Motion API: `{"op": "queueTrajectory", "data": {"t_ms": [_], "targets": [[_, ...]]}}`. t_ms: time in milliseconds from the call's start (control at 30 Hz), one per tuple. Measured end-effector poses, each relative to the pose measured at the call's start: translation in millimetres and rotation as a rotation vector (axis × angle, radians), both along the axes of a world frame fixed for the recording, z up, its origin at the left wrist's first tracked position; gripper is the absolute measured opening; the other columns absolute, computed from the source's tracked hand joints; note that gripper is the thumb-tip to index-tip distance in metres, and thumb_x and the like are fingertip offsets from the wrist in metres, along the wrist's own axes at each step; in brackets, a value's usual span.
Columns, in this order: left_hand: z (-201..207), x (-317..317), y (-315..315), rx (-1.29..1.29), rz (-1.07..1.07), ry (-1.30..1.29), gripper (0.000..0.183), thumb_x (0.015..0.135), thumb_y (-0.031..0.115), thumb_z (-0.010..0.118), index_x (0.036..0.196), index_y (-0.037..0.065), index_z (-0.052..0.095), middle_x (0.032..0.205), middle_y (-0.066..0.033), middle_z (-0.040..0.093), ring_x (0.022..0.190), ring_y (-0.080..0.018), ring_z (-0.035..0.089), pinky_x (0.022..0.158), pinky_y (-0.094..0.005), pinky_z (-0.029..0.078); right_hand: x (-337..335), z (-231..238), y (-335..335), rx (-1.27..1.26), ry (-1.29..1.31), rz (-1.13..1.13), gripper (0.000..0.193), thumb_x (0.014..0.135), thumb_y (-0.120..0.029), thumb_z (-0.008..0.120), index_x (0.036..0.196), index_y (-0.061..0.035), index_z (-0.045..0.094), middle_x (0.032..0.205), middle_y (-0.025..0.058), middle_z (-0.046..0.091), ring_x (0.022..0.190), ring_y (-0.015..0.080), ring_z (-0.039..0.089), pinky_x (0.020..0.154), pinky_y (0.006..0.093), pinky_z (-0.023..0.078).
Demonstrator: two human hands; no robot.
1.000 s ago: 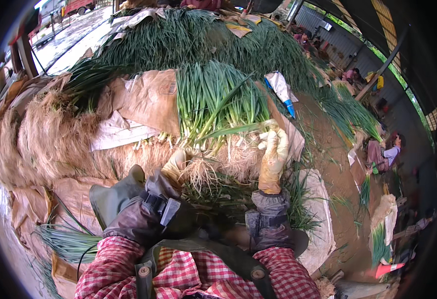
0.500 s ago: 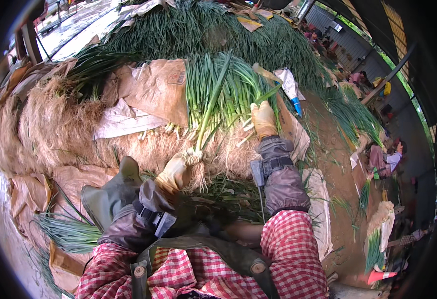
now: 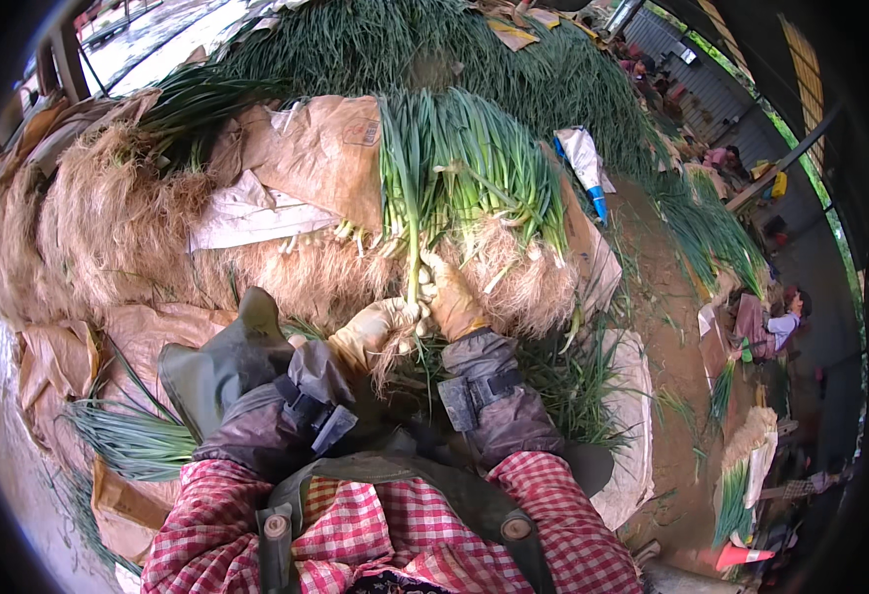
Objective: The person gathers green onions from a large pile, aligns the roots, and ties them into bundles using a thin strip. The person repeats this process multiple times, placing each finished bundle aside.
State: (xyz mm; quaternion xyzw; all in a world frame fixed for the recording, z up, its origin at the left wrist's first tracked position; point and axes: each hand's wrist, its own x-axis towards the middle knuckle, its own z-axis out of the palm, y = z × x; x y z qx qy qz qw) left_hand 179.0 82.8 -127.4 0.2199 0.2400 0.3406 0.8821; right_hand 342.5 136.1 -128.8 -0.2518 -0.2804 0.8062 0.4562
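My left hand [image 3: 368, 333], in a pale work glove, is closed around the white root end of a green onion [image 3: 413, 233], its leaves pointing away from me. Brown roots hang beneath that hand. Against the lower stalk presses my gloved right hand [image 3: 454, 300], its fingers curled in. Several pale bulb ends show between the two hands. Just beyond lies a spread of green onions [image 3: 494, 158], leaves to the far side, with tangled roots [image 3: 518, 282] at their right near end.
Brown sacking [image 3: 310, 153] covers part of the root-fringed heap [image 3: 107, 238] on the left. A blue-tipped white bag [image 3: 583, 168] lies at the right. Loose leaves [image 3: 583, 396] and a pale sack [image 3: 632, 426] are by my right side. People [image 3: 786, 312] sit farther right.
My right hand has left the pile's right side and come left and nearer, to the stalk by my left hand. The held green onion now stands straighter.
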Motion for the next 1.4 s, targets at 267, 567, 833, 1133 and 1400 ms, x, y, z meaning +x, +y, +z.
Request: {"op": "queueTrajectory", "data": {"t_ms": [267,567,833,1133,1400], "targets": [[-8,2,0,0.103,0.018,0.153,0.015,0.087,0.006,0.058,0.100,0.002,0.062,0.075,-0.0072,0.064,0.055,-0.0119,0.057,0.045,-0.0222,0.046,-2,-24,-4,0.067,-0.076,0.013,0.030,0.092,-0.028,0.047,0.107,-0.0048,0.059,0.084,0.0032,0.058,0.066,0.0132,0.054,0.053,0.0236,0.045],[-24,7,-9,0.179,-0.050,0.786,0.015,0.078,0.011,0.072,0.087,0.001,0.065,0.069,-0.0025,0.062,0.053,-0.0088,0.051,0.048,-0.0230,0.040,12,-150,-51,0.124,-1.402,-0.115,0.019,0.079,-0.015,0.057,0.088,-0.0005,0.066,0.079,0.0101,0.066,0.069,0.0237,0.062,0.064,0.0351,0.049],[-3,3,-5,0.006,0.145,0.472,0.014,0.079,0.008,0.061,0.089,-0.001,0.056,0.060,-0.0061,0.053,0.045,-0.0169,0.049,0.040,-0.0308,0.041,79,-72,-143,-0.254,-1.526,0.474,0.028,0.087,-0.026,0.058,0.090,0.0013,0.063,0.071,0.0101,0.063,0.059,0.0199,0.061,0.056,0.0321,0.049],[0,25,8,0.207,0.196,0.345,0.017,0.090,0.016,0.058,0.084,-0.001,0.058,0.065,-0.0085,0.060,0.051,-0.0170,0.056,0.049,-0.0301,0.050,121,72,-13,0.117,-1.424,-0.468,0.035,0.082,-0.033,0.067,0.077,0.0021,0.066,0.057,0.0030,0.058,0.048,0.0107,0.052,0.045,0.0278,0.039],[17,26,-8,0.222,0.104,0.073,0.021,0.088,0.010,0.059,0.106,-0.001,0.061,0.088,-0.0105,0.066,0.071,-0.0166,0.064,0.056,-0.0278,0.053,25,28,-54,0.398,-1.025,-0.470,0.020,0.089,-0.012,0.059,0.104,0.0012,0.058,0.074,0.0023,0.060,0.060,0.0094,0.054,0.051,0.0201,0.042]]}}
